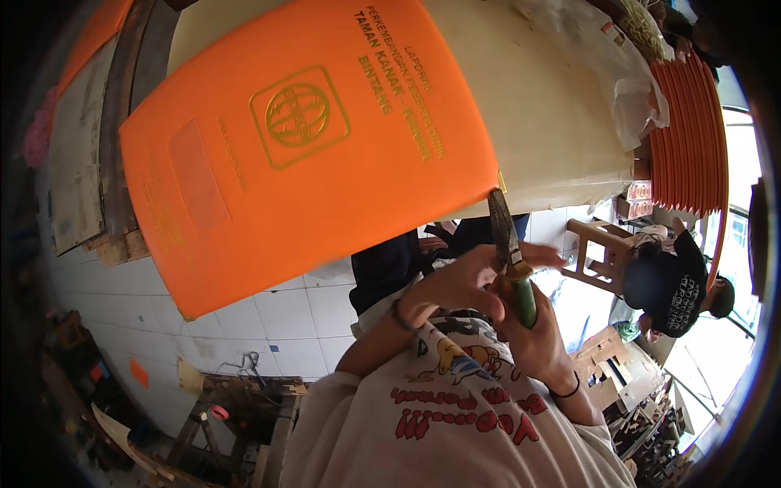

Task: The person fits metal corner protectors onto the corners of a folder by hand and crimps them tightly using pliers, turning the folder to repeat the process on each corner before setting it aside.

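A large orange report cover (382,187) with gold lettering and a framed round emblem lies across the work surface. Small gold metal pieces show at its corners, one of them a metal corner (502,180) on the right. My right hand (533,333) grips green-handled pliers (508,236), whose dark jaws point up at that corner. Whether the jaws pinch the metal I cannot tell. Beside the pliers is my left hand (460,281), thumb and fingers apart, with some fingers passing behind the tool. It appears to hold nothing.
Beneath the cover is a pale work surface (545,89), with clear plastic (634,106) at its right. A stack of orange covers (687,130) stands farther right. A person in black (671,281) sits near a wooden stool (598,248). Wood scraps (643,423) lie lower right.
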### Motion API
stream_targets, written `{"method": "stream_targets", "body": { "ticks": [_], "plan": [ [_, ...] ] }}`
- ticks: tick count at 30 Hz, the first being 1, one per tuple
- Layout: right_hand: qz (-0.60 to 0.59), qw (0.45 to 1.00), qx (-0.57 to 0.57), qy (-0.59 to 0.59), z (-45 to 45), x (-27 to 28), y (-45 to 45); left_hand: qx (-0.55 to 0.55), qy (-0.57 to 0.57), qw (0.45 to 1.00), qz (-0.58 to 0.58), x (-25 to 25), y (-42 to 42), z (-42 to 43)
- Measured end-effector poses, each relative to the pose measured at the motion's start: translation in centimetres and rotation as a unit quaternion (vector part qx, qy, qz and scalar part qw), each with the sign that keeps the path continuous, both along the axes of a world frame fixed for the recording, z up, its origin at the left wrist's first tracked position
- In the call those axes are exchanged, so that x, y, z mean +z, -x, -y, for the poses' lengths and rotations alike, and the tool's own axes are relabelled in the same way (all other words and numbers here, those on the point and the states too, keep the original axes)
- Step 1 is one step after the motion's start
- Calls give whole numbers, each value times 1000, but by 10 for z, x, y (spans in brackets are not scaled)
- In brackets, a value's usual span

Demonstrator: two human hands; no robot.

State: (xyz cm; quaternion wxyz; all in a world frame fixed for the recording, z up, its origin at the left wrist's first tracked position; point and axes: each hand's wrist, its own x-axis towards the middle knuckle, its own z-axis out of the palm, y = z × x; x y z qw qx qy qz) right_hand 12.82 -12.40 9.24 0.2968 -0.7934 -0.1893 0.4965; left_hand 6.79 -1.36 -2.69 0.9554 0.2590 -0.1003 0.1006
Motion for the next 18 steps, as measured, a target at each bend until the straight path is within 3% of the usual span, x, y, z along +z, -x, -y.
{"method": "stream_targets", "body": {
  "ticks": [3, 7, 10, 15, 18],
  "plan": [
    [44, 998, -6, -34, 0, -4, 4, -109, 219, 961, 130, -27, -24, 31],
    [88, 995, 45, -3, 12, -10, 2, -139, 124, 951, 249, -17, -51, 15],
    [59, 992, 92, 64, 6, -3, -4, -136, 146, 950, 241, -14, -50, 15],
    [210, 939, 273, 16, 34, -19, -9, -119, 149, 959, 212, -12, -46, 16],
    [192, 952, 234, 46, 44, -25, -8, -114, 150, 965, 185, -13, -44, 18]
  ]
}}
